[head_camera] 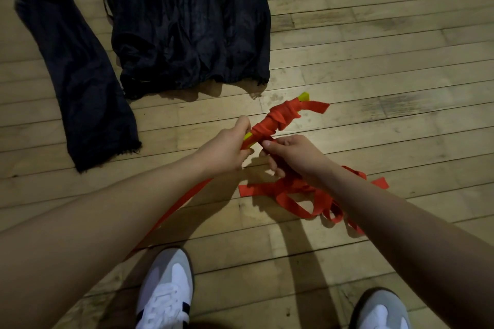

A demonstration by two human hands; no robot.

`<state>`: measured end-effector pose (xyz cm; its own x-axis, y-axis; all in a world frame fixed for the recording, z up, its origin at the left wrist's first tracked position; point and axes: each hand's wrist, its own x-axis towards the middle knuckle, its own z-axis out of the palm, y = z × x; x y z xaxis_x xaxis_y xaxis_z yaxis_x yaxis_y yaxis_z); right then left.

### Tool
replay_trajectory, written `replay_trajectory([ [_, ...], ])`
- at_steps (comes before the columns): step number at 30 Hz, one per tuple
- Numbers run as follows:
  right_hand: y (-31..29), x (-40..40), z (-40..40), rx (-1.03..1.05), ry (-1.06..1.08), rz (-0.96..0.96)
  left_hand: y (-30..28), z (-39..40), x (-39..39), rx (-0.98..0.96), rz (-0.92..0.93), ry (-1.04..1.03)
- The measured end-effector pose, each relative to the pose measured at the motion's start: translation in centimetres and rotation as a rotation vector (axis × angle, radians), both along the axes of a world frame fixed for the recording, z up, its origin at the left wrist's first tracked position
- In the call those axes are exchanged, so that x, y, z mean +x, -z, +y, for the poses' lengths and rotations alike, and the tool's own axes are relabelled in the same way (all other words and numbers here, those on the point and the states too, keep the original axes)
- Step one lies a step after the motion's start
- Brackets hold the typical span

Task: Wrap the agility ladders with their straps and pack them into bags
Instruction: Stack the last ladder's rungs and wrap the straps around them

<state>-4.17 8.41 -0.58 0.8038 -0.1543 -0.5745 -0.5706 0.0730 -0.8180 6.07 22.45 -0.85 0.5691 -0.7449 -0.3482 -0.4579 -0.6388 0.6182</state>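
Beneath us lies a wooden floor (pixel 374 43), and on it, up and to the left, several black bags (pixel 187 35) lie flat, one of them set apart further left. Between our hands we hold the agility ladder (pixel 278 120), a bundle of yellow rungs tilted up to the right above the floor and bound in red strap (pixel 291 195). The loose strap lies in loops on the floor under our right forearm, and one length runs back under the left. Our left hand (pixel 227 147) curls round the bundle's near end. Our right hand (pixel 291 152) pinches strap just beside it. Two white shoes (pixel 165 294) stand at the bottom.
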Motion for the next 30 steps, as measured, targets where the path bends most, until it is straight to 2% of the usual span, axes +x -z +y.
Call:
replay_trajectory([
  [4, -0.1, -0.5, -0.1, 0.143, -0.089, 0.062, 0.3, 0.0, 0.2, 0.034, -0.032, -0.108],
  [8, 0.3, -0.2, 0.4, 0.19, -0.076, 0.043, 0.9, -0.2, 0.7, 0.15, 0.131, -0.105],
  [10, 0.2, 0.1, 0.3, 0.207, -0.067, 0.035, 1.1, -0.2, 1.0, 0.179, 0.157, -0.059],
  [16, 0.3, -0.3, -0.5, 0.177, -0.09, 0.104, 0.2, 0.8, 0.9, -0.04, -0.116, 0.102],
  [20, 0.0, -0.1, -0.5, 0.166, -0.105, 0.127, 0.5, 0.6, -0.1, -0.009, 0.064, -0.1],
  [23, -0.4, 0.6, -0.7, 0.128, -0.151, 0.173, 0.6, 0.4, -0.6, 0.025, 0.151, -0.12],
  [27, -1.0, 0.9, -1.3, 0.043, -0.273, 0.236, 0.5, 0.2, -0.5, 0.082, 0.008, -0.124],
  [30, -1.1, 1.0, -1.8, 0.03, -0.282, 0.256, -0.1, 0.3, 0.6, 0.078, -0.056, -0.173],
])
